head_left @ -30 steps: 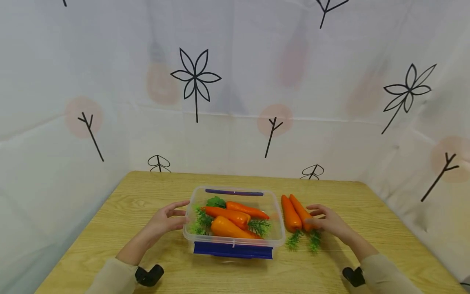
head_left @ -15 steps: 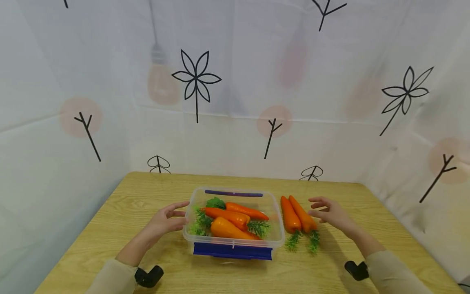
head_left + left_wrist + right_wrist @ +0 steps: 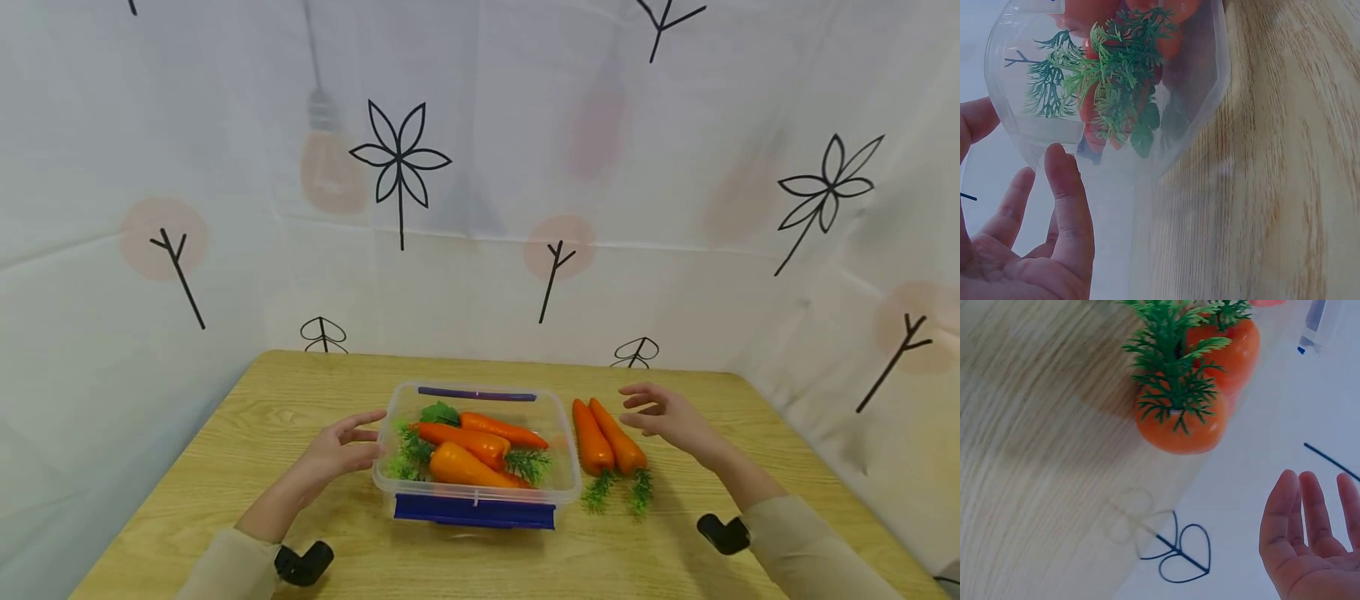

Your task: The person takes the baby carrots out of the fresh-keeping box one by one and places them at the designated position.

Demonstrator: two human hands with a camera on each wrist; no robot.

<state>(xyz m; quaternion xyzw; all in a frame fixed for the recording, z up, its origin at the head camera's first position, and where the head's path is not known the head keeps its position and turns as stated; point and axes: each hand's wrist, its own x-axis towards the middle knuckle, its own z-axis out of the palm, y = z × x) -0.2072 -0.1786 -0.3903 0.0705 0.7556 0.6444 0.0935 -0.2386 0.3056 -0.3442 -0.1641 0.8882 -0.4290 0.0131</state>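
A clear plastic food container (image 3: pixel 566 492) with blue clips stands mid-table, holding several orange carrots (image 3: pixel 468 467) with green tops. My left hand (image 3: pixel 330 450) is at its left side, fingertips right at the rim, fingers relaxed; in the left wrist view the left hand (image 3: pixel 1035 231) shows beside the clear wall. Two more carrots (image 3: pixel 618 437) lie side by side on the table, right of the container, leafy ends toward me. My right hand (image 3: pixel 667 417) hovers to the right of them with loosely bent fingers, holding nothing. In the right wrist view the right hand (image 3: pixel 1316 544) is apart from the carrots (image 3: pixel 1179 425).
The wooden table (image 3: pixel 337 533) carries the container and carrots. Behind it hangs a white curtain (image 3: pixel 480 292) with printed flowers and twigs, which also runs along both sides. Each wrist wears a black device (image 3: pixel 303 564).
My right hand has let go of the right-hand carrot and lifted away, then shifted slightly left and farther from me. My left hand and the container have stayed put.
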